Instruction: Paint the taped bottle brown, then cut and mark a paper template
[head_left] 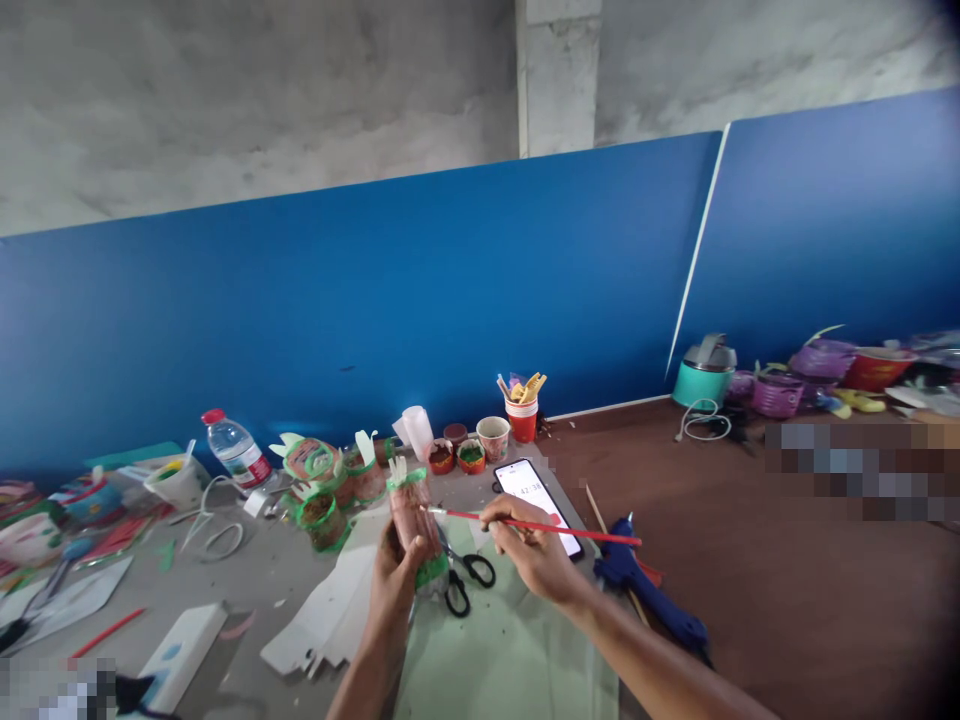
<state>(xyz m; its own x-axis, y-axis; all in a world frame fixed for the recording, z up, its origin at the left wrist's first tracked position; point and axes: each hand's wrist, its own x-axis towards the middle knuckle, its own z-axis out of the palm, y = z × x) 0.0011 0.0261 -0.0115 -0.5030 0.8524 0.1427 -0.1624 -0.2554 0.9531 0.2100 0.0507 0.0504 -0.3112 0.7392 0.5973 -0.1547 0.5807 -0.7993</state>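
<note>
My left hand [394, 570] is closed around a clear plastic bottle piece [414, 520] painted pinkish brown, with green trim at top and bottom. My right hand [529, 545] pinches a thin red paintbrush [555, 527] whose tip touches the upper side of that bottle piece. Black-handled scissors [466, 580] lie on the table just under the two hands. A phone [536, 500] with a lit screen lies behind my right hand.
Paint cups [471, 455], a red cup of sticks [522, 415], a water bottle [238, 452], similar decorated bottle pieces [322, 490] and white cut-outs [326, 620] crowd the grey table. A blue glue gun [652, 595] lies right. A blue partition [420, 300] stands behind.
</note>
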